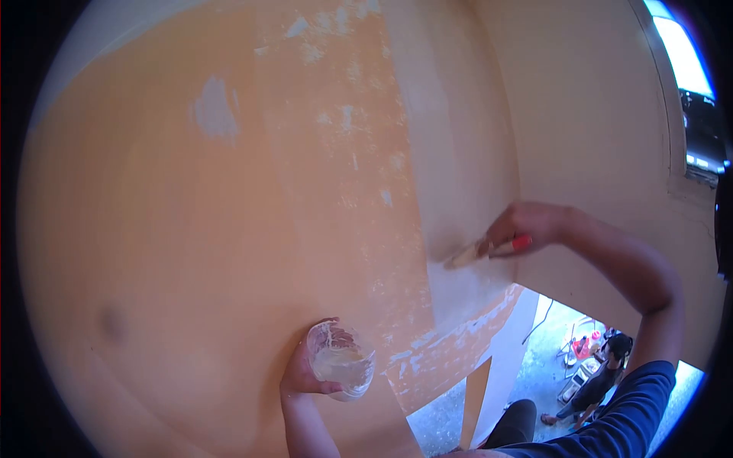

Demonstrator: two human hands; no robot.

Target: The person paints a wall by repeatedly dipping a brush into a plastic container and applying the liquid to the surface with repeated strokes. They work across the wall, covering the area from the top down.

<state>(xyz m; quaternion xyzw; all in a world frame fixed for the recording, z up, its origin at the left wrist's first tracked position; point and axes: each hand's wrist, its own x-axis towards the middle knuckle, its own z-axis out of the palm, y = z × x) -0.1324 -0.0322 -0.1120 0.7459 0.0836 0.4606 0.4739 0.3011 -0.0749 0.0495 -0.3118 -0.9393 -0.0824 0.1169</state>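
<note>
My right hand [518, 227] is closed round a paintbrush with a red-ended handle [521, 243]. Pale bristles [460, 257] touch or nearly touch a greyish-white coated strip [458, 164] on the wall, near the corner. Lower down, my left hand [302, 370] grips a clear plastic tub [341, 365] from its left side, fingers wrapped round it. White, paint-like stuff smears the tub's inside and lies in it. Left of the coated strip, the orange wall [183, 229] carries patchy white marks [347, 114].
A plain side wall [588, 130] meets the coated strip at the corner, with a window [683, 57] at upper right. Far below, a person in dark clothes [603, 382] is on the floor [534, 378], beside a red item [582, 348] and other objects.
</note>
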